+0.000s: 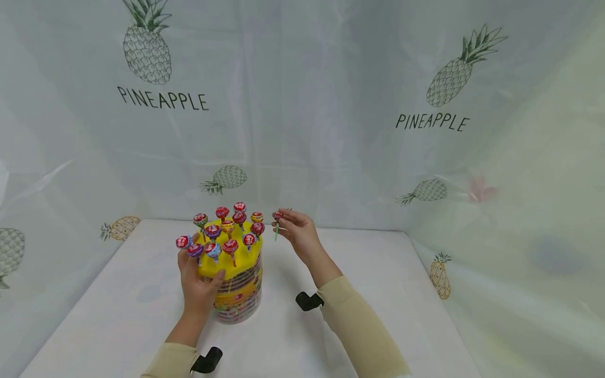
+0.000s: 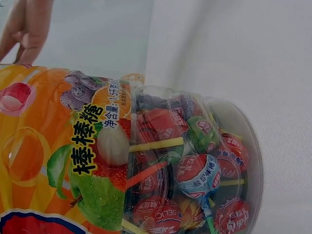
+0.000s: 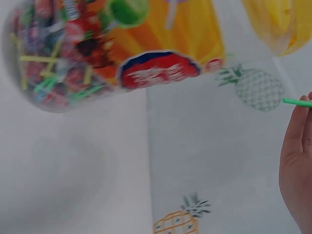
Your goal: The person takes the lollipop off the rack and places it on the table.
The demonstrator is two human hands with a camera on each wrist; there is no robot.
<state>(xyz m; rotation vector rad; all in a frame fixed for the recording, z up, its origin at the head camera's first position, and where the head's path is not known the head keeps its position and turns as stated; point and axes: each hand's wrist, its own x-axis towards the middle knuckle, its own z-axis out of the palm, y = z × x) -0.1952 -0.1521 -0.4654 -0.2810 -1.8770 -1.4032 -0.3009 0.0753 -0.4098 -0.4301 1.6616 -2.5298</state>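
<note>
A clear round jar [image 1: 241,302] packed with wrapped lollipops stands upright on the table. Lollipops [image 1: 230,247] also stick up all over its yellow lid [image 1: 243,260]. My left hand [image 1: 197,289] grips the jar near the lid, thumb at the front and fingers round the left side. Just right of the lid, my right hand [image 1: 302,236] pinches a lollipop [image 1: 277,216], its green stick [image 3: 296,102] pointing down. In the left wrist view, the jar's fruit-printed label [image 2: 92,146] faces the camera, with loose lollipops [image 2: 197,175] behind the clear wall.
The white table [image 1: 368,294] runs back to a hanging sheet [image 1: 307,105] printed with pineapples. Another such sheet [image 1: 529,220] hangs along the right side. Black wrist mounts [image 1: 309,301] are strapped near both sleeves.
</note>
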